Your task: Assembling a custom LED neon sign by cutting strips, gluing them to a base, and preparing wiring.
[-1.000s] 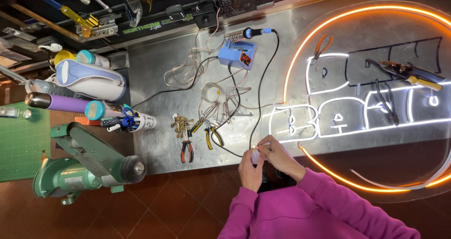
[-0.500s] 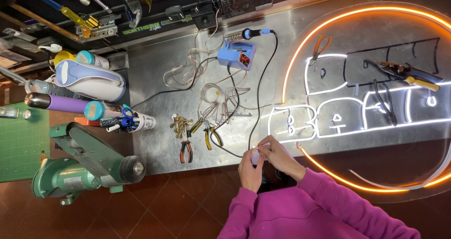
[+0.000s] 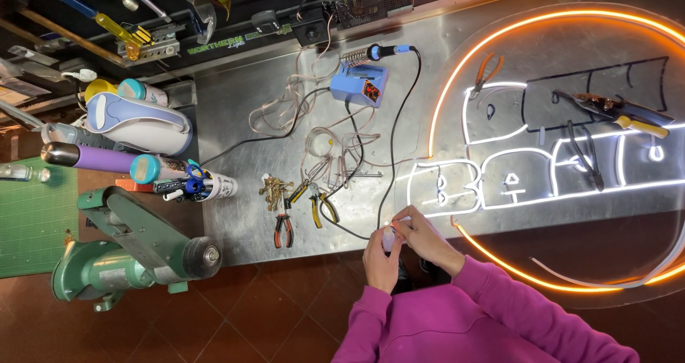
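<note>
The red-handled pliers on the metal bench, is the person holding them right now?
No. The red-handled pliers lie untouched on the metal bench, while both the left hand and right hand pinch a small white piece.

1. The person wears a bright magenta-pink sweatshirt point(image 3: 457, 320) of soft, matte knit fabric, which fills the near right part of the view.
2. Its long left sleeve point(image 3: 364, 327) ends in a ribbed cuff at the wrist.
3. The long right sleeve point(image 3: 528, 306) shows a ribbed cuff too, with loose folds along the forearm.
4. The left hand point(image 3: 382, 259) and the right hand point(image 3: 424, 234) are bare: no gloves, rings or watch show.
</note>
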